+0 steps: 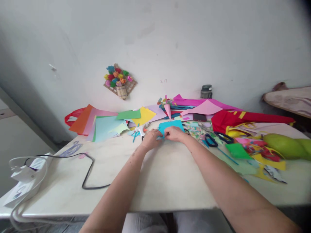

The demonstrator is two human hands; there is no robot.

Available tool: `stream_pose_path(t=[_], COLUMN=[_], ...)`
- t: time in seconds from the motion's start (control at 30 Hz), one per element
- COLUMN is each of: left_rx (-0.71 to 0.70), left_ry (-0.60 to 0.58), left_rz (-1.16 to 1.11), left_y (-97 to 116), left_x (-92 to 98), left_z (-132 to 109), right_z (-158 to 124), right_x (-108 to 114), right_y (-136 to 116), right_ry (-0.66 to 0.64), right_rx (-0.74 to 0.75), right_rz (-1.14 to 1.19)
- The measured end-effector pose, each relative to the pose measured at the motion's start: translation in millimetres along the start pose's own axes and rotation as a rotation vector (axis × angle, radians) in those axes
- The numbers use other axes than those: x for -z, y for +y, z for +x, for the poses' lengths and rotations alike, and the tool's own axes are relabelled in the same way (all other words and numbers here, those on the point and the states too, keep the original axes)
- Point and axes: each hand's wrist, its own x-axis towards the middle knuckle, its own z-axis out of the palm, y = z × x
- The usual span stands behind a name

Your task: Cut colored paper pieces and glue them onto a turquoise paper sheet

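A bright blue sheet of paper (171, 123) lies on the table in front of me, its near edge bent up between my hands. My left hand (152, 139) is closed at its left near corner, fingertips on the paper. Fingers curled, my right hand (174, 133) pinches the near edge just beside it. Close to my left hand rests a white glue gun (140, 130) with an orange part. Behind the blue sheet is a pink paper cone (167, 108) with small colourful paper pieces at its top.
Coloured paper sheets (107, 129) lie at the back left. Scissors (211, 140), paper scraps (195, 133) and a red cloth (233, 119) are to the right. A black cord (90, 168) runs from a power strip (26, 186) at left. A bottle (206, 92) stands behind.
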Motion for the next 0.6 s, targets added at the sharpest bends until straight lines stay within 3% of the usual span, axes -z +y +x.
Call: stream_pose_path(t=[0.3, 0.6], left_rx=[-0.056, 0.041], left_ry=[0.088, 0.057], left_rz=[-0.272, -0.373], left_y=[-24, -21], left_x=[-15.1, -12.8], left_z=[-14, -18], right_z=[4, 0], right_x=[-9, 4], right_y=[4, 12], right_ry=[-0.202, -0.367], right_rx=[-0.002, 0.033], right_rz=[0.151, 0.175])
